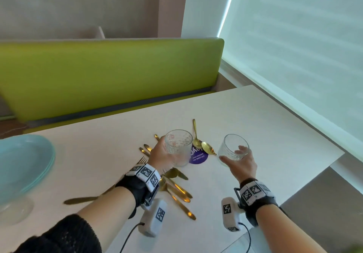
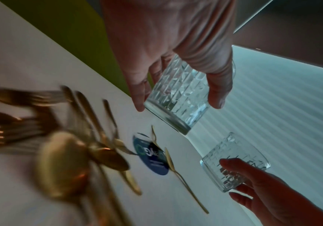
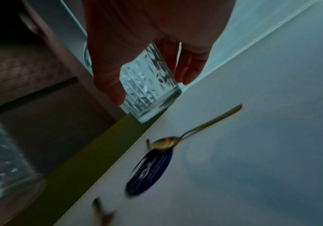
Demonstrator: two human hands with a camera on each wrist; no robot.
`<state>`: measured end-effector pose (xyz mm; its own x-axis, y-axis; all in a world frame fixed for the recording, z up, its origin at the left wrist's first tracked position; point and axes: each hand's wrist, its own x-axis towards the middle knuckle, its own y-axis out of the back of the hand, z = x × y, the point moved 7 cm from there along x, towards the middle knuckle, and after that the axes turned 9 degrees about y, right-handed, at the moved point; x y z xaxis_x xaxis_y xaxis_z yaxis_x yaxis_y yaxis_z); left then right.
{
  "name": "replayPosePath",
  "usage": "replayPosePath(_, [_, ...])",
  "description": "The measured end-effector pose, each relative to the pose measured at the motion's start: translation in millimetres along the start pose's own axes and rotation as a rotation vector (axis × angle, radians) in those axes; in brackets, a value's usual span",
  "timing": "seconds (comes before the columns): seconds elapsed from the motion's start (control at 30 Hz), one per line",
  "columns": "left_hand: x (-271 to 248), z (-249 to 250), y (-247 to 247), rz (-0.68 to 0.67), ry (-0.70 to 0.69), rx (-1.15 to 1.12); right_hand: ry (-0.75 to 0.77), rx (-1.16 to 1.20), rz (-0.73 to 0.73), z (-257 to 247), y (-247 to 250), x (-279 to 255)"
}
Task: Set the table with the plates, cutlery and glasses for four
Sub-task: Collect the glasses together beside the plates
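My left hand [image 1: 161,154] grips a cut-pattern tumbler [image 1: 178,146] above the white table [image 1: 265,127], thumb and fingers wrapped round its wall [image 2: 178,97]. My right hand [image 1: 240,161] holds a second tumbler [image 1: 232,147], tilted to the left, also off the table [image 3: 149,85]. Under and between my hands lies a loose heap of gold cutlery [image 1: 176,190]: forks, knives and spoons, with two spoons [image 1: 197,140] beside a round purple sticker [image 1: 198,156]. A stack of pale blue plates [image 1: 25,160] sits at the left.
A green bench back [image 1: 110,74] runs along the table's far side. A window blind [image 1: 294,46] borders the right side. A gold knife [image 1: 82,199] lies near the left forearm. A clear glass base [image 1: 13,211] shows under the plates at lower left.
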<state>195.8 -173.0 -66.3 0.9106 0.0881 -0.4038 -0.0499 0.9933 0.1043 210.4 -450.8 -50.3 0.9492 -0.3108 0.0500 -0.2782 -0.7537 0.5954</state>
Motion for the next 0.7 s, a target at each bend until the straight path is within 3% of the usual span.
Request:
replayPosePath(0.37, [-145, -99, 185, 0.272, 0.106, 0.014, 0.133, -0.021, -0.43, -85, -139, -212])
replayPosePath(0.7, [-217, -190, 304, 0.525, 0.224, -0.059, 0.274, -0.124, -0.742, -141, -250, -329])
